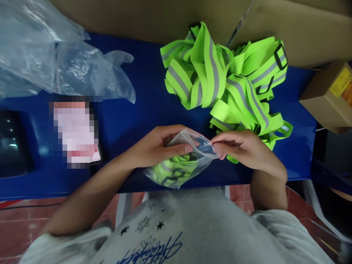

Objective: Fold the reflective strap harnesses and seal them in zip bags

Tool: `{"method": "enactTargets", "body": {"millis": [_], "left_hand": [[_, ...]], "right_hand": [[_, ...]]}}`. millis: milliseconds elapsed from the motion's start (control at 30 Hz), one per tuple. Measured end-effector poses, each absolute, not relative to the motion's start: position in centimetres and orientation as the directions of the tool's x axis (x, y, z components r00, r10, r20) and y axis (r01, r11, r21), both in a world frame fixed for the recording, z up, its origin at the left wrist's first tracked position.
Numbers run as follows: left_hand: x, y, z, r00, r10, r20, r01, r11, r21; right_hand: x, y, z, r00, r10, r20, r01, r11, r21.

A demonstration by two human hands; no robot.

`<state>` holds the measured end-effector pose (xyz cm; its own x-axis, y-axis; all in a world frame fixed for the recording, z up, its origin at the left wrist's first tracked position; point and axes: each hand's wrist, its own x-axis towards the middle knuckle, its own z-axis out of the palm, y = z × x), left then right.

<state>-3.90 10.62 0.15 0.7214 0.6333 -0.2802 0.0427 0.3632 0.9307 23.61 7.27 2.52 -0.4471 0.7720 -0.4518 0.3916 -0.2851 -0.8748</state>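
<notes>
A clear zip bag (205, 156) with a red line along its top edge is held between my two hands near the table's front edge. Inside it lies a folded neon-green reflective strap (176, 168) with black buckles. My left hand (165, 145) is closed on the bag's side, thumb lying over the plastic. At the bag's top right corner, my right hand (239, 148) pinches the edge between thumb and fingers. Just beyond, a heap of neon-green reflective straps (214, 77) with grey stripes and black buckles lies tangled on the blue table.
Large clear plastic bags (68, 66) cover the back left of the blue table (145, 91). A phone with a blurred screen (75, 132) lies at left, beside a dark object (12, 143). Cardboard boxes stand along the back, and a small carton (327, 99) sits at right.
</notes>
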Motion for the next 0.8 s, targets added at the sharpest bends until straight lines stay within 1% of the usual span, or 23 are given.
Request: {"method": "enactTargets", "body": {"millis": [100, 167, 300, 367, 500, 600, 667, 800], "left_hand": [[-4.4, 10.7, 0.0, 0.703, 0.667, -0.248, 0.008, 0.342, 0.940], [-4.6, 10.6, 0.0, 0.673, 0.705, -0.224, -0.017, 0.317, 0.948], [-4.2, 10.4, 0.0, 0.576, 0.781, -0.243, 0.008, 0.292, 0.956], [-4.0, 10.3, -0.3, 0.519, 0.820, -0.242, -0.018, 0.294, 0.956], [-4.0, 10.1, -1.6, 0.376, 0.902, -0.211, -0.134, 0.278, 0.951], [-4.2, 9.9, -2.6, 0.268, 0.931, -0.247, -0.194, 0.303, 0.933], [-4.0, 9.8, -2.9, 0.201, 0.942, -0.268, -0.247, 0.313, 0.917], [-3.4, 10.0, -2.6, 0.020, 0.973, -0.231, -0.347, 0.224, 0.911]], "right_hand": [[23.8, 7.3, 3.0, -0.384, 0.822, -0.421, 0.318, -0.310, -0.896], [23.6, 7.4, 3.0, -0.360, 0.835, -0.416, 0.310, -0.314, -0.898], [23.2, 7.6, 2.6, -0.409, 0.807, -0.425, 0.331, -0.303, -0.894], [23.3, 7.6, 2.4, -0.401, 0.817, -0.415, 0.311, -0.304, -0.900], [23.4, 7.6, 2.3, -0.339, 0.878, -0.337, 0.271, -0.252, -0.929], [23.1, 7.6, 2.1, -0.341, 0.870, -0.357, 0.310, -0.254, -0.916], [22.9, 7.5, 2.1, -0.311, 0.885, -0.347, 0.307, -0.252, -0.918], [22.8, 7.4, 2.1, -0.213, 0.945, -0.248, 0.266, -0.188, -0.946]]}}
